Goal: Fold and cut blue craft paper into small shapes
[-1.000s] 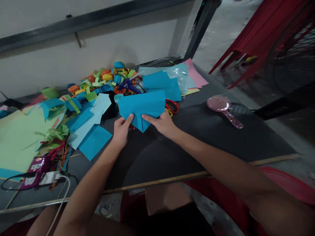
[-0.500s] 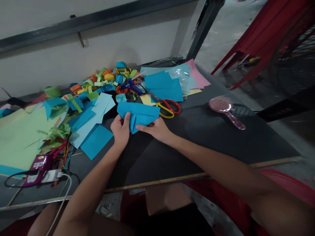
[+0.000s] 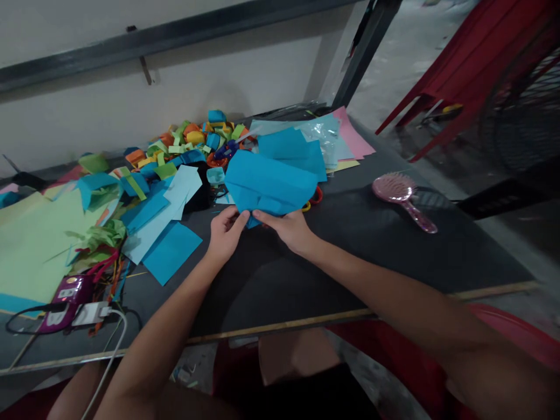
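Observation:
A creased sheet of blue paper (image 3: pixel 271 179) is held up over the dark table (image 3: pixel 262 291), its broad part fanned away from me. My left hand (image 3: pixel 226 233) pinches its near edge with the thumb on top. Beside it, my right hand (image 3: pixel 293 229) grips the same edge, thumb tip close to the left thumb. The fingers under the paper are mostly hidden. Behind the paper, red and yellow scissor handles (image 3: pixel 318 196) peek out at the right, and a blue glue gun (image 3: pixel 226 149) is partly covered.
Folded colourful paper pieces (image 3: pixel 195 137) lie heaped along the wall. Blue and pale sheets (image 3: pixel 172 251) are at the left, near a purple power strip (image 3: pixel 70 297) with cables. A pink hairbrush (image 3: pixel 396 189) lies at the right. A red chair (image 3: pixel 464 76) stands beyond the table.
The blue paper has opened out wider and tilted up, now covering most of the scissors and part of the glue gun. Both hands have shifted slightly right, and their thumbs have come together.

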### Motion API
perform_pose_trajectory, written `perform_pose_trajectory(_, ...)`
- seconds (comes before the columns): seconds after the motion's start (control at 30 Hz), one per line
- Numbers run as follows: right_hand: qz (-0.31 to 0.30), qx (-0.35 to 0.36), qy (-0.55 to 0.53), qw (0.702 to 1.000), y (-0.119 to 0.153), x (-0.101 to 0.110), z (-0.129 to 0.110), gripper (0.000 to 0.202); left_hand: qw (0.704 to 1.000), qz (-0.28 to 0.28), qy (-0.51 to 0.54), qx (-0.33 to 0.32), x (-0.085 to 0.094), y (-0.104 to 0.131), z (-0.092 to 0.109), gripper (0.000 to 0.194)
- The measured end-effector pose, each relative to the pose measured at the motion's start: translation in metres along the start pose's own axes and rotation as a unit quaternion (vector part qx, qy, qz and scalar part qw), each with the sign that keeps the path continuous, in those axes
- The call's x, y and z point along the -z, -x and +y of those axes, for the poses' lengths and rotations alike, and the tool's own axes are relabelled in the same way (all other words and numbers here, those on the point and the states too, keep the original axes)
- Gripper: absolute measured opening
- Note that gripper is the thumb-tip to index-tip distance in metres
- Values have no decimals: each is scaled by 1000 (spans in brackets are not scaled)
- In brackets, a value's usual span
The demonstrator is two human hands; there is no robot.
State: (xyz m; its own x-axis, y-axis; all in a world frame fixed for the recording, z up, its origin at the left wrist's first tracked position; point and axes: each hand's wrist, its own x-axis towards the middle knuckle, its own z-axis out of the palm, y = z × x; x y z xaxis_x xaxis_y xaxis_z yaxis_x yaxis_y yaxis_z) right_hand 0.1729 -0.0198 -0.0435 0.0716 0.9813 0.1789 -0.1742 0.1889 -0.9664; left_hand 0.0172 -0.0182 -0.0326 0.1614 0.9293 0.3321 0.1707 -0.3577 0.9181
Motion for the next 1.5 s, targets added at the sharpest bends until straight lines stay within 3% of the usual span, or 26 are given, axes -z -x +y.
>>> perform_pose_trajectory(0.17,49,41,3,998,-7,5,-4,32,1000,4,-17,12,-5,1,6,34)
perform_pose_trajectory(0.37,-60,13,7,998,-4,5,-3,34,997,-7,16,75,-2,1,7,34)
perform_pose_trajectory(0.57,-47,31,6,998,-11,19,0,29,997,34,-59,39,2,3,10,35)
perform_pose_trajectory(0.73,37,-54,-3,998,-13,13,0,40,996,54,-35,62,2,2,5,30)
perform_pose_trajectory(0.87,20,-116,-3,993,-9,5,-1,56,996,45,-9,82,0,1,1,31)
perform_pose_trajectory(1.0,11,-119,27,992,-14,13,0,50,989,53,53,131,4,-4,-1,36)
perform_pose_trajectory(1.07,3,-86,89,992,-20,23,-2,45,986,33,54,155,13,-9,-3,40)
perform_pose_trajectory(1.17,-36,-21,196,980,-29,37,-7,39,984,-60,22,165,35,-20,-11,51)
perform_pose_trajectory(1.3,-123,5,197,973,-32,49,-15,54,958,-183,-105,192,69,-31,-21,76)
perform_pose_trajectory(1.37,-197,41,258,945,-32,52,-18,56,946,-223,-187,145,78,-33,-22,74)
perform_pose_trajectory(1.43,-278,106,358,885,-31,53,-17,59,932,-230,-268,80,80,-31,-19,68)
perform_pose_trajectory(1.5,-321,166,448,818,-31,53,-14,60,910,-236,-340,28,77,-28,-15,60)
